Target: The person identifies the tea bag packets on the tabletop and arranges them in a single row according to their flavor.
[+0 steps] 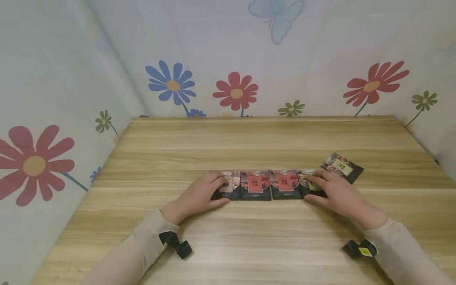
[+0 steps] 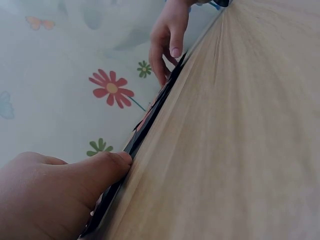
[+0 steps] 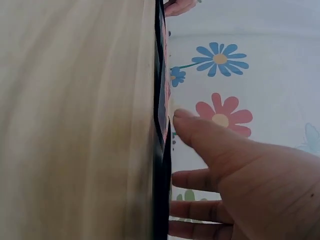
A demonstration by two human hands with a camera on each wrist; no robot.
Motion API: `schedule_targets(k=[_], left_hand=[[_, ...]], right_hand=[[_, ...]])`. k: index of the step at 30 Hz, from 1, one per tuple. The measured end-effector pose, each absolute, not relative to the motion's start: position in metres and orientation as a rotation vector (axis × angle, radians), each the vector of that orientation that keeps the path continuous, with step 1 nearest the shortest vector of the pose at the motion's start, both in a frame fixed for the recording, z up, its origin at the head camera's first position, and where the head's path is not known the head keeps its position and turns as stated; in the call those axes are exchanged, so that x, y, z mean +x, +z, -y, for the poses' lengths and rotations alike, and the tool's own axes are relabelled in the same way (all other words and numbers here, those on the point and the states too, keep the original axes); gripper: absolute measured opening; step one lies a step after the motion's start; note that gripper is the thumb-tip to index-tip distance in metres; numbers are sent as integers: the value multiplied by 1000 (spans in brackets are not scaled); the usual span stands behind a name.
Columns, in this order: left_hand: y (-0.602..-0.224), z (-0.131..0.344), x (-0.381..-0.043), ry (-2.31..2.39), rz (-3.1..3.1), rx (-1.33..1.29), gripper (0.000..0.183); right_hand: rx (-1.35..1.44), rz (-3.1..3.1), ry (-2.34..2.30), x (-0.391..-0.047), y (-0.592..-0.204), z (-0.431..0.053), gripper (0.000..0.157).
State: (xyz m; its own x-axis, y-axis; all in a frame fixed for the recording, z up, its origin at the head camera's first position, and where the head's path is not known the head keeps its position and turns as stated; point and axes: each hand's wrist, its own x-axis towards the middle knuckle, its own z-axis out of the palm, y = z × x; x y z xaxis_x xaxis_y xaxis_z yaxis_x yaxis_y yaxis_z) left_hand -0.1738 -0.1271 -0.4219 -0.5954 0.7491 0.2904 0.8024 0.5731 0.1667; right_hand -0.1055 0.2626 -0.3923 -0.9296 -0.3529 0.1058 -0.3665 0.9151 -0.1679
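Several flat dark packets with printed fronts lie side by side in a row on the wooden table. In the middle of the row are two with red labels, a left one (image 1: 255,185) and a right one (image 1: 285,184). My left hand (image 1: 199,194) rests on the packet with a pale label (image 1: 233,184) at the left end, its thumb at the near edge. Over the right-end packet (image 1: 307,184), partly covered, lies my right hand (image 1: 340,196), fingers spread on top. A separate packet with a yellow-green label (image 1: 342,168) lies tilted beyond the right hand.
The wooden table (image 1: 249,237) runs back to a white flower-printed cloth (image 1: 303,59), which also hangs along both sides. Black devices are strapped at the left wrist (image 1: 176,243) and the right wrist (image 1: 358,249).
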Motion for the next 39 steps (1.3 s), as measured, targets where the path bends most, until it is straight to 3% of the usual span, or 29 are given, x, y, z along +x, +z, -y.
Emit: schedule_targets(k=[21, 39], left_hand=[[-425, 127, -176, -403, 2621, -1303, 50], [-425, 128, -174, -401, 2617, -1284, 48]], right_hand=[[445, 3020, 437, -125, -374, -318, 47], [466, 3131, 374, -143, -378, -345, 52]])
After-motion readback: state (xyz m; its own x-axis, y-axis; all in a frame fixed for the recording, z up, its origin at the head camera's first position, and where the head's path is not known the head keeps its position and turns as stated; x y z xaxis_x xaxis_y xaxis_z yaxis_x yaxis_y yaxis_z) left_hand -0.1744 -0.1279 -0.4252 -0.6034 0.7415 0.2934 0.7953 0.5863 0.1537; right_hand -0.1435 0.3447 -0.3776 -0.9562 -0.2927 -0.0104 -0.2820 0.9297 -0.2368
